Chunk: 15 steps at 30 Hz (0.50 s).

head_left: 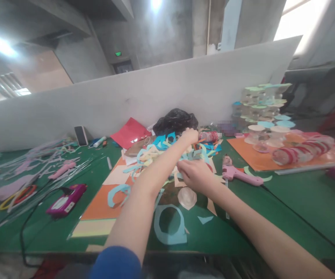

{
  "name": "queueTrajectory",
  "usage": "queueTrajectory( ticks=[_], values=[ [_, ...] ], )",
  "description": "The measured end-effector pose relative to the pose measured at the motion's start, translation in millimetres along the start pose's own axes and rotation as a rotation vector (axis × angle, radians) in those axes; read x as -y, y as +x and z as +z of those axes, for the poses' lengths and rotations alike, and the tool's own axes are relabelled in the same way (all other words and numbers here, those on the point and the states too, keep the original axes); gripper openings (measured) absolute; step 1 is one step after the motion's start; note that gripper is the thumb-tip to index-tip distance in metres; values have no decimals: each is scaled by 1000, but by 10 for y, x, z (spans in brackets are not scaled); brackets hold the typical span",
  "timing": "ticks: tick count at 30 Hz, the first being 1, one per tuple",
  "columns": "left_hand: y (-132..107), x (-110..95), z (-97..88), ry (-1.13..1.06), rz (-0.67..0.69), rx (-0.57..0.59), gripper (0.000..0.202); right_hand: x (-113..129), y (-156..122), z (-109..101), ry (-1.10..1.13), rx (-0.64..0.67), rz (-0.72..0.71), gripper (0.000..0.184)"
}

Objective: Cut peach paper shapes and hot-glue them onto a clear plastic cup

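Note:
My left hand (pixel 189 136) reaches far forward over a heap of cut paper scraps (pixel 163 142), right by a crumpled black plastic bag (pixel 170 121). Its fingers are curled; what they hold, if anything, is hidden. Closer to me, my right hand (pixel 195 175) is closed low among the scraps, its fingertips out of sight. Just below it lies a round pale disc or cup piece (pixel 187 198). A light blue paper offcut (pixel 180 236) with a round hole is nearest the table's front. To the right of my right hand rests a pink glue gun (pixel 244 176).
Orange paper sheets (pixel 93 205) lie at left, a red sheet (pixel 131 133) behind. A purple device (pixel 66 200) with a black cable sits further left. At right stand stacked clear cups with paper discs (pixel 261 102) and a red-striped bottle (pixel 303 150). A white partition (pixel 97 100) borders the back.

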<state>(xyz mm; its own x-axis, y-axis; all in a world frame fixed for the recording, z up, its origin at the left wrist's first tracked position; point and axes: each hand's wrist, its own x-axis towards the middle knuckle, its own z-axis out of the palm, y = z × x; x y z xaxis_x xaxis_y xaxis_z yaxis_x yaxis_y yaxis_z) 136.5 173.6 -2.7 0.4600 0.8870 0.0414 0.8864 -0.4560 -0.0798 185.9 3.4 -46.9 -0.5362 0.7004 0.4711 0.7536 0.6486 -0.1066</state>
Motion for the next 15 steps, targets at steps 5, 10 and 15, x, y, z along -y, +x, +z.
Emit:
queueTrajectory(
  ticks=[5,10,15],
  values=[
    [165,31,276,18,-83,-118,36,-74,13,68,-43,35,21,22],
    [299,176,359,-39,-122,-168,34,-113,27,83,-57,48,10,20],
    [376,184,413,-116,-185,-179,31,-90,14,84,-67,53,-6,21]
  ],
)
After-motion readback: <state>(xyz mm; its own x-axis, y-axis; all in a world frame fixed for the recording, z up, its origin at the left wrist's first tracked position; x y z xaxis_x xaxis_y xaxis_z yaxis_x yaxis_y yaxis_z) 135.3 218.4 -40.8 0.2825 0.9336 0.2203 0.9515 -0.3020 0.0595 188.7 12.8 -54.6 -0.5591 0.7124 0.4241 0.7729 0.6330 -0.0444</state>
